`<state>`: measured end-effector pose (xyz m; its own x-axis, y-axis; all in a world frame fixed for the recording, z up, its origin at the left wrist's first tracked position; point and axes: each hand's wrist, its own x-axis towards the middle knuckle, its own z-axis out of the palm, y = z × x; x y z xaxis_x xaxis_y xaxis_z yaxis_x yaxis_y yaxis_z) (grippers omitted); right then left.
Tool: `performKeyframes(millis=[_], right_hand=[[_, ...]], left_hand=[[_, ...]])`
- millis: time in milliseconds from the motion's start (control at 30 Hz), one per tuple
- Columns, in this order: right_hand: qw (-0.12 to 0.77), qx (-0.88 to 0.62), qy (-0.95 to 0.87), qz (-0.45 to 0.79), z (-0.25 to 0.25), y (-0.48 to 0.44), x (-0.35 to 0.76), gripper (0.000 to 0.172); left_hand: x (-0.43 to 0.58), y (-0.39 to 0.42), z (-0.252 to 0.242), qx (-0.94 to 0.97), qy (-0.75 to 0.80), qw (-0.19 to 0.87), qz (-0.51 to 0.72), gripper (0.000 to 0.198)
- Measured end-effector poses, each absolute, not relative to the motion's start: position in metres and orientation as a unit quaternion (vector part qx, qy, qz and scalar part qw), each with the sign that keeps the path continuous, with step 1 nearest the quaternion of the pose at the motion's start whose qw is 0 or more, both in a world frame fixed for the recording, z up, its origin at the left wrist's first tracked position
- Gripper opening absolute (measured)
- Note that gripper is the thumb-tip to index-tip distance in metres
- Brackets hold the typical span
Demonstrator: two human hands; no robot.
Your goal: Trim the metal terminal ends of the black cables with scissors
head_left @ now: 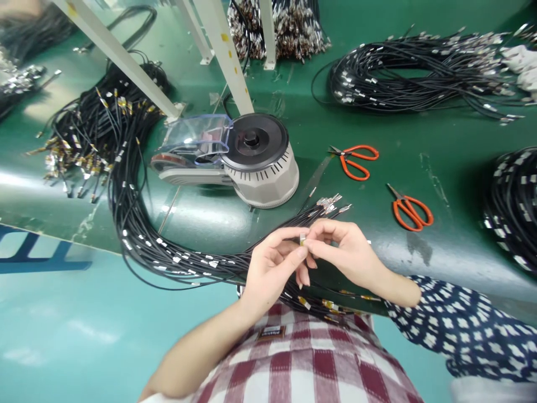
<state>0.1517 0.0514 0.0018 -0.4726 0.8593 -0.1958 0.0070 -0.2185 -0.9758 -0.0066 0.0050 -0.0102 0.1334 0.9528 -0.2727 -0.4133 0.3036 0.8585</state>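
Observation:
My left hand (274, 266) and my right hand (344, 252) meet over the table's front edge, fingertips pinched together. Between them is a small metal cable connector (302, 239) with a yellowish patch on it. Most of its cable is hidden by my fingers. Beneath and behind both hands runs a bundle of black cables (197, 263) with white labels; some silvery ends (329, 204) lie just beyond my hands. Other cable ends with yellow tape (329, 305) hang near my apron, below my right hand.
A round tape dispenser (264, 173) stands behind my hands. Two orange-handled scissors, the farther pair (356, 159) and the nearer pair (413, 212), lie to the right. Coiled cables (377, 75) lie at the back, with another coil (514, 207) at right. White posts (229, 61) rise from the table.

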Motion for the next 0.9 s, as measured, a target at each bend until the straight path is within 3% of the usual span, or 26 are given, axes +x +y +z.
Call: performKeyframes(millis=[200, 433, 667, 900], right_hand=[[0.323, -0.381, -0.511, 0.699, 0.0, 0.05, 0.152, 0.024], [0.343, -0.412, -0.57, 0.622, -0.001, 0.051, 0.159, 0.017], [0.31, -0.396, -0.552, 0.665, -0.01, 0.054, 0.166, 0.031], [0.328, -0.422, -0.578, 0.617, -0.003, 0.054, 0.159, 0.017]], left_hand=[[-0.008, 0.01, -0.017, 0.291, 0.392, 0.719, 0.496, 0.025], [-0.01, 0.007, -0.015, 0.273, 0.448, 0.72, 0.454, 0.025], [-0.01, 0.01, -0.007, 0.245, 0.458, 0.723, 0.455, 0.027], [-0.01, 0.008, -0.01, 0.239, 0.452, 0.723, 0.465, 0.026]])
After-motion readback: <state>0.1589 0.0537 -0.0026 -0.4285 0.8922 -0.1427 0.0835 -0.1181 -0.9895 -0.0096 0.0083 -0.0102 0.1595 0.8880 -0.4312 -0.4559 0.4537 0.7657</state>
